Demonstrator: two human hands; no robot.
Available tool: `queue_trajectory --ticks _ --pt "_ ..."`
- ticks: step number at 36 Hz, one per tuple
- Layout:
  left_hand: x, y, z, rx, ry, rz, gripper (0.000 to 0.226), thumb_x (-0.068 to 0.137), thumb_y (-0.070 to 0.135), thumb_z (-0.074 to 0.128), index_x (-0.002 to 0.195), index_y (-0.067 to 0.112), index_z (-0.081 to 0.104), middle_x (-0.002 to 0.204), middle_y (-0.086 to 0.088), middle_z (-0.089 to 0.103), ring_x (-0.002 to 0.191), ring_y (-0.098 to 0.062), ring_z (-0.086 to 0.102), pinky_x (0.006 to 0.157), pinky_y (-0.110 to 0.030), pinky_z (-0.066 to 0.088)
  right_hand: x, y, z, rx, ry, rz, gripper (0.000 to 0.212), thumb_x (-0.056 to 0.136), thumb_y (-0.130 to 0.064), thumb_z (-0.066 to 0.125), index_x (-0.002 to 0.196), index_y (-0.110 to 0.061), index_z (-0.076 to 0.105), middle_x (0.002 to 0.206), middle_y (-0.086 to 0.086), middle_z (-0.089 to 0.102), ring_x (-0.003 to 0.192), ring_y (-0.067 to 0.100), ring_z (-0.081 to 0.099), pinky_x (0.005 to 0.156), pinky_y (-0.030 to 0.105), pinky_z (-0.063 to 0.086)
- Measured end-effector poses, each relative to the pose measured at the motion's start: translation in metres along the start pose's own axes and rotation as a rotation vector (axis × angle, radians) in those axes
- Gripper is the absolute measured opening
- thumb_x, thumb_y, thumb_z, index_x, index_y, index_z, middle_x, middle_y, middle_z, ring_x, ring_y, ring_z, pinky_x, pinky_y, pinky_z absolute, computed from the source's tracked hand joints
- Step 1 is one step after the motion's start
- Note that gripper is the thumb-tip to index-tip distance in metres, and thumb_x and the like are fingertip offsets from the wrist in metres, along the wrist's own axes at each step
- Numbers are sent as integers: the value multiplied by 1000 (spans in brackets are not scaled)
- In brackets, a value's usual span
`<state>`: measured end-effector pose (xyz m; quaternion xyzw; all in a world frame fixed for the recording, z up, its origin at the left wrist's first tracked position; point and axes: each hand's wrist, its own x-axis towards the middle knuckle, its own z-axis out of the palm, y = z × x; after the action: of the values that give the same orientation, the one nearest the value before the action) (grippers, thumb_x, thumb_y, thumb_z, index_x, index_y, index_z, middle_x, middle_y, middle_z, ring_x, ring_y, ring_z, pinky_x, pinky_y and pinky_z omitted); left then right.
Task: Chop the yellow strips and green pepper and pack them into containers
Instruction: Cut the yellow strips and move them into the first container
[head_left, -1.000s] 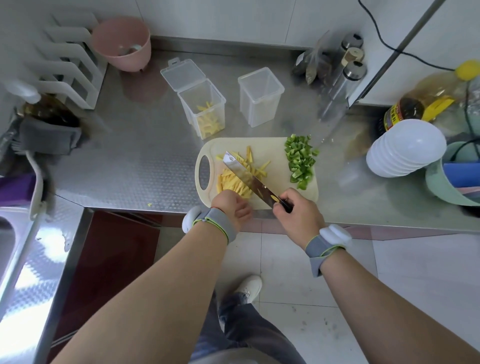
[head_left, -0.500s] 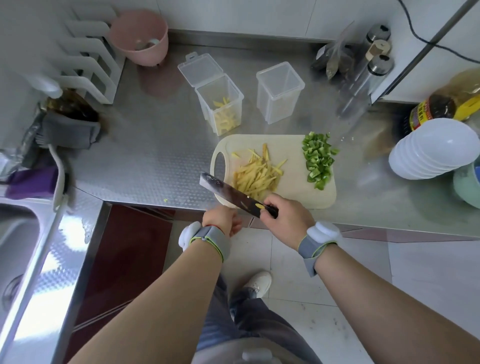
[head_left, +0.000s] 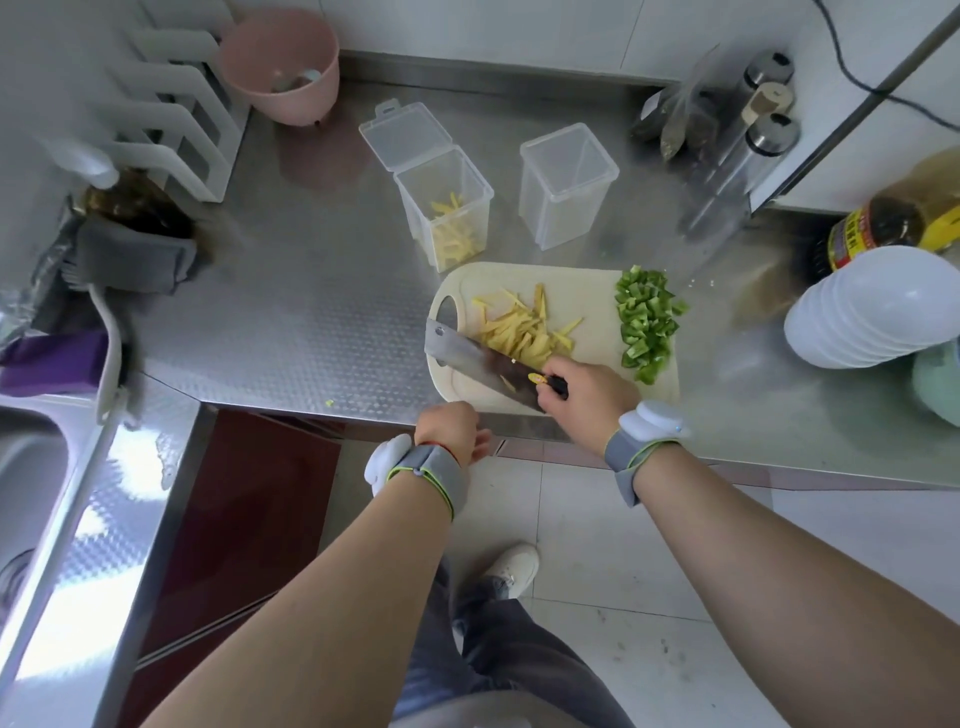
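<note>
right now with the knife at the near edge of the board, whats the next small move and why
Probably slide the knife blade under the loose yellow strips to scoop them. The right hand holds it flat beside the pile, the left hand is off the board, and the open container already holds strips.

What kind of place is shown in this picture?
Most likely a home kitchen. A stainless steel counter runs beside a steel sink, a pale plastic cutting board holds chopped vegetables, and a stack of white bowls stands next to a cooking oil bottle.
</note>
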<state>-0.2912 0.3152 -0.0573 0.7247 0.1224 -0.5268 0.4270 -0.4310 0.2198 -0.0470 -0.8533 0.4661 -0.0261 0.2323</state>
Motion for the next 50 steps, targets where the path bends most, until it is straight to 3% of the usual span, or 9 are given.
queue_trajectory --ticks 4,12,13,16,22,26,34,42,50 --pt "8 6 0 60 6 34 19 91 -2 36 82 7 49 71 -7 53 33 -11 55 39 -20 41 -2 -4 4 41 -4 -18 17 83 -43 51 89 -28 46 67 -8 52 65 24 50 51 28 34" --pt "4 19 -3 136 58 114 14 80 5 41 71 10 51 49 -8 58 50 -24 54 50 -26 46 -7 -1 -13 235 65 137 11 84 -42 53 85 -31 49 63 -4 57 59 22 53 52 30 40" --pt "1 23 -1 178 68 150 9 74 11 43 73 13 52 59 -10 61 55 -26 56 56 -29 49 -8 1 -16 274 99 177 10 85 -40 54 84 -30 50 65 -4 59 61 22 54 53 31 41" --pt "-3 28 0 415 78 278 36 67 29 52 103 22 53 92 -4 60 78 -26 61 76 -39 55 -12 6 -21 359 228 299 13 88 -33 54 85 -20 54 67 -1 58 63 24 51 55 32 39" --pt "6 49 11 886 106 630 65 70 10 56 132 25 41 132 -3 41 117 -27 46 97 -38 43 -30 12 -15 397 377 527 22 91 -29 51 71 -23 44 55 -5 48 51 10 43 44 24 24" --pt "17 58 16 1040 17 771 77 70 23 63 141 26 31 143 -1 33 129 -26 35 103 -40 36 -41 10 -1 437 417 653 15 93 -30 51 89 -18 58 65 -1 56 63 25 46 54 30 28" --pt "44 65 25 1249 -77 887 88 74 57 58 148 26 20 158 -1 13 144 -26 14 114 -42 18 -54 -2 23 522 457 829 11 93 -32 51 92 -24 60 68 -4 59 67 20 49 59 26 29" --pt "61 58 33 1276 -202 1042 84 84 52 49 151 18 13 160 2 8 146 -17 0 117 -36 9 -46 -17 39 601 549 983 13 91 -35 53 93 -25 62 76 3 69 78 25 61 65 28 37" --pt "69 44 37 1203 -178 1151 90 75 62 38 149 16 15 158 -1 16 146 -17 5 118 -40 11 -37 -21 36 603 519 946 13 91 -35 52 89 -25 60 72 4 68 73 25 60 65 32 43"
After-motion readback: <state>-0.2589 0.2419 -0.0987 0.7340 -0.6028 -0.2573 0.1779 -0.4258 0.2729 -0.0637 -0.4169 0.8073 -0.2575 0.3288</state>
